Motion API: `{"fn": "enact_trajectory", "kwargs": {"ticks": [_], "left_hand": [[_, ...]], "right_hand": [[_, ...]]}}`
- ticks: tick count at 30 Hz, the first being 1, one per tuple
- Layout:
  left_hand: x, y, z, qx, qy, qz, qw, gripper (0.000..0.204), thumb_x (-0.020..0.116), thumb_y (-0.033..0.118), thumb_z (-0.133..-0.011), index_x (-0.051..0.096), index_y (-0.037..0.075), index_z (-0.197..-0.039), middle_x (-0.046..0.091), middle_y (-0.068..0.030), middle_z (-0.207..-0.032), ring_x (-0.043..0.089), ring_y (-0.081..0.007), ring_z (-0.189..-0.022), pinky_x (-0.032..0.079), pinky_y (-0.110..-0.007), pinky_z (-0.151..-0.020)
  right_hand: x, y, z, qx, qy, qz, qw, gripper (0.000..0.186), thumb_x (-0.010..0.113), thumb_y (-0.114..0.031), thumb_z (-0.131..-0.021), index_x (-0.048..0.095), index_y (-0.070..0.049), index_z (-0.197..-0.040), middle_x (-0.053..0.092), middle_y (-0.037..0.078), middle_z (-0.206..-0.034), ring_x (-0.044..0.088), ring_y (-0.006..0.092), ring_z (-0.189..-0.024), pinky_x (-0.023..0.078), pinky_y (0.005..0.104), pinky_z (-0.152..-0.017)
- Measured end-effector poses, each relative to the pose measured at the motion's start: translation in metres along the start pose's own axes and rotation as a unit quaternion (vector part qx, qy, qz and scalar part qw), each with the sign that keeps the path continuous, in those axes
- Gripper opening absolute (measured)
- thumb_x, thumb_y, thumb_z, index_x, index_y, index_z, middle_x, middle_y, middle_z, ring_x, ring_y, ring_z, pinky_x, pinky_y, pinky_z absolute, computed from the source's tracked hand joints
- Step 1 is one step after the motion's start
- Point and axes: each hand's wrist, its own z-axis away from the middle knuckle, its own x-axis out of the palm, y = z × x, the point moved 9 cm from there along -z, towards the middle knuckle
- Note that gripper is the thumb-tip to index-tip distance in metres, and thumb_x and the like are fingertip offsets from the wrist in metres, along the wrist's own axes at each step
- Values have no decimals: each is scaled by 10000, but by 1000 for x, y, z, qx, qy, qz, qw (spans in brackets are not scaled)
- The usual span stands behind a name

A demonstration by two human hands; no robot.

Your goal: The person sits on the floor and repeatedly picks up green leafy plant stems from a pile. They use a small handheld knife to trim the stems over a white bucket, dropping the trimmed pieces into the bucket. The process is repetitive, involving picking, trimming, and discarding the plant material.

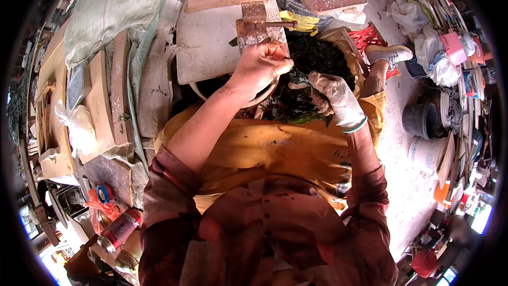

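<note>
Currently the gloved right grip [334, 99] clasps a dark clump [300, 78] pointing leftward toward the clenched left grip [267, 65], whose contents I cannot tell, the dark heap [324, 55] lying beyond, nearer the right.

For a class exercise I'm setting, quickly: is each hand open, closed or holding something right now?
Left hand: bare, closed; whether it holds anything cannot be told.
Right hand: gloved, closed on dark leafy material.
</note>
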Motion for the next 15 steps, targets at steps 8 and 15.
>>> {"fn": "enact_trajectory", "kwargs": {"ticks": [8,15], "left_hand": [[40,71,30,343,0,-571,746,599,678,367,-830,501,60,-1312,520,-137,-1283,522,-274,-1172,357,-399,-1080],[29,37,26,245,-72,-665,702,224,624,232,-862,589,46,-982,569,-92,-1031,563,-279,-979,416,-416,-917]], "right_hand": [[-5,-21,-5,-34,46,66,996,224,620,-241,-908,658,-21,-926,528,-36,-594,454,48,-459,342,197,-407],[11,-16,-5,112,-12,101,989,256,633,-197,-882,689,12,-1018,589,-30,-652,514,31,-527,420,192,-463]]}}
